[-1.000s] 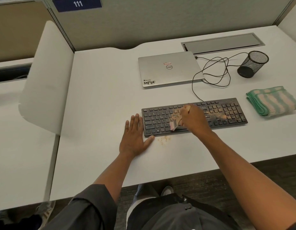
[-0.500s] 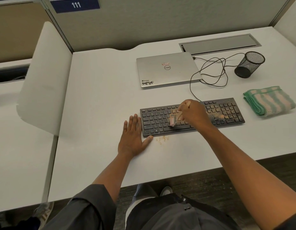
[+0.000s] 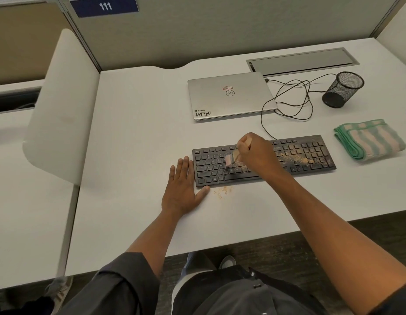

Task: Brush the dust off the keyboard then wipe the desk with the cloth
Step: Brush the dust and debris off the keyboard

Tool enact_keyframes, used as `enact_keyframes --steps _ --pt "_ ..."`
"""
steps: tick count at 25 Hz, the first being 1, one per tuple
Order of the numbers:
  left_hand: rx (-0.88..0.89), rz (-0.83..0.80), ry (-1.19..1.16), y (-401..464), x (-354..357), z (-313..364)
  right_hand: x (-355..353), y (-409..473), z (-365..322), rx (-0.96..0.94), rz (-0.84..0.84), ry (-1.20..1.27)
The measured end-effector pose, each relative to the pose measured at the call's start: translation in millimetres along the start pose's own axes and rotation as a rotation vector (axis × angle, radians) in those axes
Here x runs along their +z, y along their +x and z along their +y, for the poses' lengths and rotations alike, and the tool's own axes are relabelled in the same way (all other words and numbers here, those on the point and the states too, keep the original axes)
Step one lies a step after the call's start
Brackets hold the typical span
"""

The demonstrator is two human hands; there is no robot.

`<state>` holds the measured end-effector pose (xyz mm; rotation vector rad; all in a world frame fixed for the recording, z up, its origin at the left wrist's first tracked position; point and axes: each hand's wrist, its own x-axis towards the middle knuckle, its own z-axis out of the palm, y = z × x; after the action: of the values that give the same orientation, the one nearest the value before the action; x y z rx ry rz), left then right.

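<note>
A black keyboard [image 3: 311, 153] lies on the white desk [image 3: 134, 137], with tan dust spread over its right half. My right hand [image 3: 257, 152] grips a small brush [image 3: 231, 159] whose pale bristles touch the keys left of centre. My left hand [image 3: 182, 189] rests flat on the desk against the keyboard's left end, thumb along its front edge. A small patch of tan dust [image 3: 223, 191] lies on the desk just in front of the keyboard. A folded green and beige striped cloth [image 3: 371, 138] sits to the right of the keyboard.
A closed silver laptop [image 3: 230, 95] lies behind the keyboard, with a black cable [image 3: 288, 98] looping to its right. A black mesh cup [image 3: 343, 89] stands at the back right. A grey cable hatch [image 3: 302, 61] is set in the desk. A white divider [image 3: 61, 105] stands at left.
My right hand has swept the brush back up the keys, from near the front edge towards the keyboard's upper rows. My left hand has stayed put.
</note>
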<state>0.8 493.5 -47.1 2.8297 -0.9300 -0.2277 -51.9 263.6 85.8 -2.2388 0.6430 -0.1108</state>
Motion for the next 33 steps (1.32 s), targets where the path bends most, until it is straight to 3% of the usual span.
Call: enact_keyframes --steps 4,7,11,17,21,26,31,33 --pt "0.002 0.002 -0.005 1.0 -0.6 0.4 7.4 -0.1 5.6 0.001 -0.091 -0.119" --pt "0.001 -0.003 -0.004 0.4 -0.4 0.0 -0.3 7.3 7.8 0.085 -0.131 -0.063" --pt "0.002 0.002 -0.007 -0.3 -1.0 0.4 -0.2 8.6 0.0 -0.001 -0.072 0.019" --pt "0.004 0.002 -0.008 -0.2 -0.8 0.3 1.1 16.3 -8.8 -0.014 -0.205 -0.165" --pt "0.001 0.013 -0.007 -0.4 -0.8 0.6 -1.2 19.3 -14.4 -0.03 -0.108 -0.026" --pt "-0.002 0.008 -0.015 0.1 -0.5 0.5 -0.6 18.6 -13.9 0.002 -0.29 -0.157" --pt "-0.002 0.012 -0.016 0.0 -0.1 0.8 -4.4 16.2 -15.9 -0.12 -0.191 -0.061" --pt "0.0 0.014 -0.013 -0.1 -0.2 0.6 0.4 11.2 -20.8 -0.139 -0.243 -0.061"
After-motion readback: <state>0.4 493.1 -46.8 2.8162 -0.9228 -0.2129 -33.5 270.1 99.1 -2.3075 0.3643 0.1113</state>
